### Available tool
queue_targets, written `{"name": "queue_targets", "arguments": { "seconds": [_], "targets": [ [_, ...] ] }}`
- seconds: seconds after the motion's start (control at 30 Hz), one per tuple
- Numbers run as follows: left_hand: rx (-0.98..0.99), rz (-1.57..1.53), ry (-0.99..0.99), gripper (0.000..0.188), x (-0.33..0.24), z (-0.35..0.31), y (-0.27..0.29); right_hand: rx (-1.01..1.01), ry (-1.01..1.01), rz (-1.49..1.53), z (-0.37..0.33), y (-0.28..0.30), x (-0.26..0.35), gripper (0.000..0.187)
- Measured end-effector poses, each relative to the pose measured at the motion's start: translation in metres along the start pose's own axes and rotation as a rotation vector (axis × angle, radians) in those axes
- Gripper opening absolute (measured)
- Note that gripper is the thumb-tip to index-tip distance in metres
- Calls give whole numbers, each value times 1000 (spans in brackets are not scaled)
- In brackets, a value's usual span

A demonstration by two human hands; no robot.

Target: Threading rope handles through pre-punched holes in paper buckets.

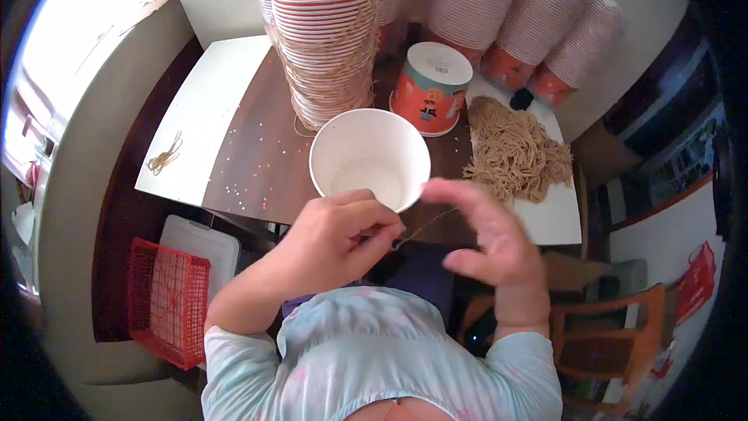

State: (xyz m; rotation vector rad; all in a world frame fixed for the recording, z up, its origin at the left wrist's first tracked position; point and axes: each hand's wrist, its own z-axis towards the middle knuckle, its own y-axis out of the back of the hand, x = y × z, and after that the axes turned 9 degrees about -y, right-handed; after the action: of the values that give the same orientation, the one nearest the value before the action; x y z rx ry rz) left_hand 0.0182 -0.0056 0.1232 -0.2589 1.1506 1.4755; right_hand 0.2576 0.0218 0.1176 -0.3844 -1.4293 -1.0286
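Note:
An open paper bucket (366,136), white inside, stands at the table's near edge in front of me. My left hand (339,234) is closed in a pinch at its near side, holding a thin piece of twine (427,224). From the pinch the twine runs up and right toward my right hand (491,238), where its far end is hidden. That right hand hovers right of the bucket, slightly blurred, fingers stretched and thumb apart. Behind the bucket, a tall stack of nested buckets (331,82) has many twine loops hanging around it.
An orange and teal bucket (431,97) stands upside down behind. Right of it lies a heap of tan twine (518,148). More bucket stacks (475,0) line the wall. A loose twine bundle (165,156) lies far left, above a red plastic basket (167,296). A wooden chair (608,343) is at right.

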Motion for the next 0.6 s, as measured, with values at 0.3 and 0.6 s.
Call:
{"name": "queue_targets", "arguments": {
  "seconds": [0.3, 0.6],
  "targets": [
    [-2, -313, 331, 13, 19, -22, -8, -163, -52, 57, 11, -54, -24, 21],
    [20, -558, 485, 27, 32, -26, -9, -341, 206, -335, 16, -58, -25, 14]
  ]
}}
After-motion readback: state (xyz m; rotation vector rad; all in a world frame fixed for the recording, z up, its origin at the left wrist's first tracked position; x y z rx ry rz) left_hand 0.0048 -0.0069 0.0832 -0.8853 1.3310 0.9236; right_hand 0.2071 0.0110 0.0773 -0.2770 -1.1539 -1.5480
